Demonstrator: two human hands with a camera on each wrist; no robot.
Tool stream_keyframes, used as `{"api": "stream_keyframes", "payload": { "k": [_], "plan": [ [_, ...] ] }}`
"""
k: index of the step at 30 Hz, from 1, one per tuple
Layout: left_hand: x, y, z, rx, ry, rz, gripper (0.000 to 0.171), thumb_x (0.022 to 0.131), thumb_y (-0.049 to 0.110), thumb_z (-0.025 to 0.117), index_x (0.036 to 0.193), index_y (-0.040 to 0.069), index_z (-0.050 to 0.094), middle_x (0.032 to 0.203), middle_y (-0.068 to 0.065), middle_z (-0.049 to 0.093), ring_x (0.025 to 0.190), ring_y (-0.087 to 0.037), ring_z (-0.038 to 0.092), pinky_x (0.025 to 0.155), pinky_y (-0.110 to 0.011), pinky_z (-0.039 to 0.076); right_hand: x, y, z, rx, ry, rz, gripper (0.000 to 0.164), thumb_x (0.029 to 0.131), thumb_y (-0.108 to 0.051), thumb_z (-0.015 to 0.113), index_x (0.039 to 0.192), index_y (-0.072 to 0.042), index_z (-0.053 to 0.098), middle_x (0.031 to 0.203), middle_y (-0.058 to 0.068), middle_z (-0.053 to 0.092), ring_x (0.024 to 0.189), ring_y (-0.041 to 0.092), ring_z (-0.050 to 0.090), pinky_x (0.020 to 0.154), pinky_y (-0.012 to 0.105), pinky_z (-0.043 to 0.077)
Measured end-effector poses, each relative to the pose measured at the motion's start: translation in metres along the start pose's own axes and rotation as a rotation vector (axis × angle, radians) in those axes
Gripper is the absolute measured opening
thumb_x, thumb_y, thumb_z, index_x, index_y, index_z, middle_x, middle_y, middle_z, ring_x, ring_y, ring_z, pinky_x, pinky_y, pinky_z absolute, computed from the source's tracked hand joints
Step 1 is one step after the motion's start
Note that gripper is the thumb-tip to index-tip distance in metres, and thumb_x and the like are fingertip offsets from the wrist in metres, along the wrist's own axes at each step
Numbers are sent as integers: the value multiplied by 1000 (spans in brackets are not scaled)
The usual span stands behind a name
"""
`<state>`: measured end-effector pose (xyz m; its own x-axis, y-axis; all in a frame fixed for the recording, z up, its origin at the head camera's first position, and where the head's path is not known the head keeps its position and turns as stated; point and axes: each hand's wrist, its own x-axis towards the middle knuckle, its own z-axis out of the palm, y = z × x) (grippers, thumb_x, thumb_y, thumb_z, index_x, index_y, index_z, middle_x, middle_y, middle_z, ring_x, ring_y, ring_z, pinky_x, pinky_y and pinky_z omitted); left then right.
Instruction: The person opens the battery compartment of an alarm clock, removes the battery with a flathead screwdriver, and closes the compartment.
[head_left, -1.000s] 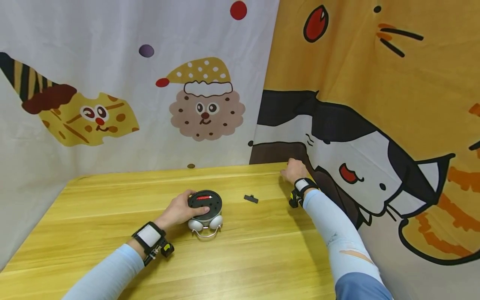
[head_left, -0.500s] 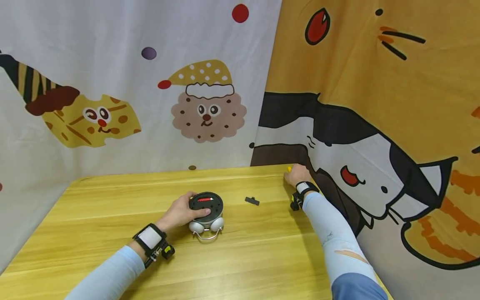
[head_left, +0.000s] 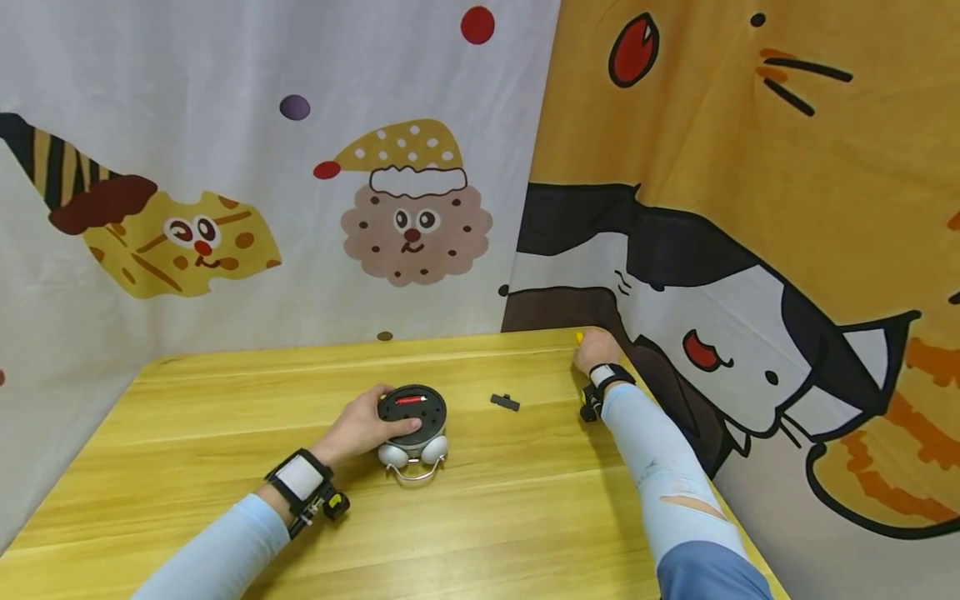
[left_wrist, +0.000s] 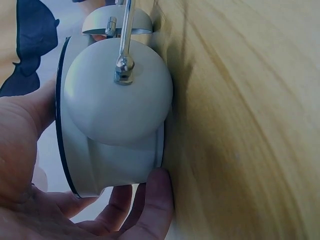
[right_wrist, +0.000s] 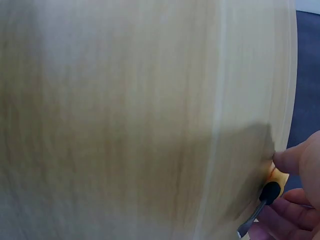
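A white twin-bell alarm clock (head_left: 429, 417) lies with its black back up and its bells toward me. A red battery (head_left: 410, 400) shows in the slot in that back. My left hand (head_left: 367, 423) grips the clock's left side, thumb over the back. In the left wrist view, fingers curl under the white case (left_wrist: 115, 165). At the table's far right corner, my right hand (head_left: 597, 346) holds a screwdriver (right_wrist: 271, 191) with a yellow handle, black collar and flat metal tip. Only a bit of its yellow handle (head_left: 579, 337) shows in the head view.
A small dark battery cover (head_left: 505, 402) lies on the wooden table (head_left: 480, 517) between the hands. Printed curtains (head_left: 247, 167) hang behind the table and along its right side, close to my right hand.
The yellow of the screwdriver has come into sight at my right hand, which has shifted slightly right and curled around the handle. My left hand and the clock stay in place.
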<state>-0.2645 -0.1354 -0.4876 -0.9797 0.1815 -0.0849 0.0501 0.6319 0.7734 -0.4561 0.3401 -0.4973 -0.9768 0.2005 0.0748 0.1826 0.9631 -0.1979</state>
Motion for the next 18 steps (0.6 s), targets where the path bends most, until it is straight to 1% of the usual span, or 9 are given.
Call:
{"api": "stream_keyframes", "payload": {
  "k": [4, 5, 7, 10, 14, 18],
  "plan": [
    [0, 0, 0, -6, -3, -5, 95, 92, 56, 91, 159, 1, 53, 151, -27, 68, 137, -42, 69, 113, -60, 57, 1, 2, 1, -2, 11, -23, 24, 104, -17, 66, 110, 3, 77, 113, 20, 80, 104, 38, 76, 99, 52, 64],
    [0, 0, 0, -8, -4, -6, 95, 92, 56, 91, 159, 1, 53, 152, -27, 68, 137, -42, 69, 113, -60, 57, -6, -5, -6, -9, 0, -20, 22, 103, -14, 66, 110, 4, 77, 114, 23, 79, 105, 40, 76, 100, 55, 63],
    [-1, 0, 0, -13, -5, -10, 95, 92, 56, 91, 159, 2, 53, 152, -27, 68, 137, -41, 69, 113, -60, 57, -5, -5, -6, -8, 7, -33, 21, 102, -12, 66, 108, 5, 76, 114, 24, 79, 103, 40, 76, 100, 56, 63],
    [-1, 0, 0, -14, -6, -12, 94, 92, 56, 92, 158, 2, 54, 151, -26, 69, 136, -40, 69, 113, -60, 57, -3, -3, -4, 2, 14, -28, 20, 102, -12, 66, 107, 5, 76, 114, 25, 79, 104, 42, 77, 100, 58, 64],
    [-1, 2, 0, -10, -8, -13, 93, 92, 56, 92, 158, 2, 54, 150, -26, 69, 135, -40, 69, 112, -59, 58, -4, -2, -4, 7, 4, -10, 20, 103, -13, 67, 108, 3, 77, 116, 25, 79, 105, 44, 78, 97, 59, 65],
    [0, 3, 0, -3, -11, -13, 94, 92, 55, 92, 159, 2, 53, 151, -26, 69, 136, -41, 69, 113, -60, 57, -7, -1, -5, 1, -15, -7, 21, 103, -14, 68, 109, 3, 77, 116, 25, 80, 103, 43, 79, 94, 58, 66]
  ]
}}
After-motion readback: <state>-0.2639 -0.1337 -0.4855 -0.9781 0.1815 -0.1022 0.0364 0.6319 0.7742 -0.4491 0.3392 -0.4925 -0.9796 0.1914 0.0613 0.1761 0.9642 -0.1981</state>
